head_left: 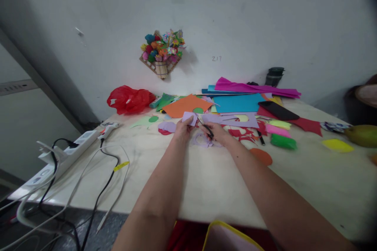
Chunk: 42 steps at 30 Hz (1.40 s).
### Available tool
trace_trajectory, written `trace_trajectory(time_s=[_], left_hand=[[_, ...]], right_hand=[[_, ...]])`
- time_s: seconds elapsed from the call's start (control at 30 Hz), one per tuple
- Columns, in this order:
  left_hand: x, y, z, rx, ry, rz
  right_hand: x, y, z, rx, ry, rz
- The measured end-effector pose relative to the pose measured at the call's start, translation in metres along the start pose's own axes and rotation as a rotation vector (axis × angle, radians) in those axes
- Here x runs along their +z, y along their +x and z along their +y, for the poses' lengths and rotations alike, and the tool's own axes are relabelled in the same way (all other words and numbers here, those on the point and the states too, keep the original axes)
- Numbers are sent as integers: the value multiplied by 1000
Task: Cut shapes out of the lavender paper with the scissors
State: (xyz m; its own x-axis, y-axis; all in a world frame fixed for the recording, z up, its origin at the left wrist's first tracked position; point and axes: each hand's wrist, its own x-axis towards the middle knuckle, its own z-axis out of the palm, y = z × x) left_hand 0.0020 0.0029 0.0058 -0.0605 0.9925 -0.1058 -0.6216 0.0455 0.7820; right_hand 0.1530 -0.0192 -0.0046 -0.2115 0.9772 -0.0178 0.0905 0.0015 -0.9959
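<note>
Near the middle of the table, my left hand [183, 128] pinches a small piece of light purple paper [188, 117]. My right hand [217, 132] is closed round black-handled scissors [209, 130], whose blades reach toward the paper's right edge. Whether the blades touch the paper is too small to tell. Beyond my right hand lies a larger purple sheet [251, 120] with shapes cut out of it. Curled purple scraps [202, 140] rest on the table below the scissors. Purple and red cut pieces [167, 127] lie left of my left hand.
Behind my hands are an orange sheet [182, 106], a blue sheet [238, 103] and a red plastic bag [129, 100]. A black phone [278, 110] and a green packet [283, 142] lie to the right. A power strip [79, 145] with loose cables runs along the left edge.
</note>
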Motion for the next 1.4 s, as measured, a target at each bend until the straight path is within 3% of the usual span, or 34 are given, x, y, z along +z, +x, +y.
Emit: trace_trajectory(time_s=[0.53,1.4], left_hand=[[-4,3,-4,-6,52,-78],[-2,-1,-2,-3,40,-56]], right_hand=[[-2,-9,-8,-6,50,7],[4,-12,-16,-11,92,16]])
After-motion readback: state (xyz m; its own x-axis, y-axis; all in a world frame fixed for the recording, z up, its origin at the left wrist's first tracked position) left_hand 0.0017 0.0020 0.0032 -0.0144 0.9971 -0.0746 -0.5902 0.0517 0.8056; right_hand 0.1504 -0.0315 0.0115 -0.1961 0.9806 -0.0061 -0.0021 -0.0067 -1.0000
